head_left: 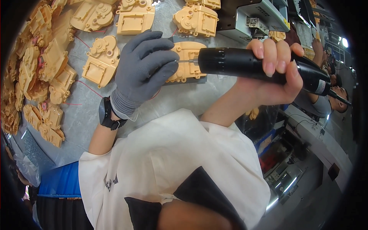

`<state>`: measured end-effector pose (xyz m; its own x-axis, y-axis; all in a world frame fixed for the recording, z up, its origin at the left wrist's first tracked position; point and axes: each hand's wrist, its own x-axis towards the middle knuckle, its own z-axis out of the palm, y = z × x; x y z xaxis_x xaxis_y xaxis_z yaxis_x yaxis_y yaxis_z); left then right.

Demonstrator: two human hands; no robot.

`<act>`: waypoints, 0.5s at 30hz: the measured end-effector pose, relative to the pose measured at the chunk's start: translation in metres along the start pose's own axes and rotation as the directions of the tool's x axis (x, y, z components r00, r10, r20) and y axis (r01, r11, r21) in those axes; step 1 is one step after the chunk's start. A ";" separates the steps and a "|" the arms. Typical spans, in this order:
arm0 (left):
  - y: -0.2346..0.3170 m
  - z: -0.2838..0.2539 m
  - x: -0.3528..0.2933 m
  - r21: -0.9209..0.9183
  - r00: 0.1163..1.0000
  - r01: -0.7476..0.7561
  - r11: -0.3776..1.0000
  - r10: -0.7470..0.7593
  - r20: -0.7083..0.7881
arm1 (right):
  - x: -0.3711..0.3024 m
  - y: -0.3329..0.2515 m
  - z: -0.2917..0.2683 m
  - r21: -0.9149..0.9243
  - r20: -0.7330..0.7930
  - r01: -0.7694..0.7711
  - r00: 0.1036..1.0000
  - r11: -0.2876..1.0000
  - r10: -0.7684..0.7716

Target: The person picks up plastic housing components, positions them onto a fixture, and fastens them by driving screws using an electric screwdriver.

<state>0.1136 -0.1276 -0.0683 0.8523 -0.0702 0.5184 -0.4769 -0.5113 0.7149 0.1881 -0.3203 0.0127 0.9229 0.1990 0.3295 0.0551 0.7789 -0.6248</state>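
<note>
In my bare right hand (276,71) is a black electric screwdriver (230,63), held level, its bit (188,61) pointing left and its cord leaving at the right end. My left hand (143,65), in a grey knit glove, has its thumb and forefinger drawn together at the bit's tip. Whatever is pinched there is too small and covered to make out. Beneath the bit lies a tan plastic housing (189,71) on a dark flat pad (203,82), partly hidden by the glove and the screwdriver. Left of the glove rests another tan housing (100,61) with a red wire.
Several tan housings (136,17) line the far side of the grey table (82,126), and a large pile of them (42,65) covers its left. A boxy machine (257,19) stands at the far right. A blue bin (61,180) sits lower left. A person (322,103) is at the right.
</note>
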 end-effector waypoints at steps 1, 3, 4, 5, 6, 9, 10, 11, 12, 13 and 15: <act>0.000 0.000 0.000 -0.001 1.000 0.001 1.000 -0.001 0.000 | 0.000 0.000 -0.001 0.050 0.003 -0.001 1.000 0.999 0.001; -0.001 0.001 -0.001 -0.023 1.000 -0.001 1.000 0.000 -0.008 | 0.000 0.001 0.000 0.047 -0.003 0.003 1.000 0.999 -0.003; -0.001 0.001 -0.001 -0.023 1.000 0.000 1.000 0.000 -0.009 | 0.000 0.001 0.000 0.044 -0.009 0.007 1.000 0.999 -0.007; -0.001 0.001 -0.001 -0.025 1.000 -0.006 1.000 0.006 -0.005 | 0.000 0.001 0.001 0.043 -0.009 0.007 1.000 0.999 -0.006; -0.001 0.001 -0.001 -0.026 1.000 -0.010 1.000 0.010 -0.001 | 0.001 0.000 0.003 -0.013 0.001 0.005 1.000 1.000 -0.005; -0.001 0.002 -0.001 -0.043 1.000 0.006 0.999 -0.007 -0.007 | 0.000 0.000 0.008 -0.084 0.020 0.005 1.000 0.996 -0.003; -0.002 0.002 -0.001 -0.043 1.000 0.006 0.999 -0.007 -0.010 | 0.000 0.000 0.009 -0.099 0.030 0.006 1.000 0.995 -0.003; -0.005 0.002 -0.003 -0.049 1.000 -0.007 0.999 0.006 -0.004 | 0.000 0.000 0.011 -0.099 0.032 0.006 0.999 0.995 -0.003; -0.006 0.002 -0.003 -0.058 1.000 -0.019 0.998 0.019 0.002 | 0.000 0.000 0.012 -0.135 0.047 0.020 0.999 0.991 -0.014; -0.005 0.001 -0.004 -0.060 1.000 -0.019 0.998 0.019 0.000 | 0.000 0.000 0.013 -0.170 0.064 0.035 0.998 0.985 -0.025; 0.000 -0.004 -0.007 -0.122 0.987 0.159 0.980 -0.162 -0.015 | 0.001 0.001 0.014 -0.267 0.054 0.070 0.997 0.961 -0.058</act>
<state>0.1068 -0.1238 -0.0703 0.9149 0.0263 0.4028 -0.3581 -0.4078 0.8400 0.1842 -0.3113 0.0226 0.8963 0.1856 0.4028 0.2192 0.6041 -0.7661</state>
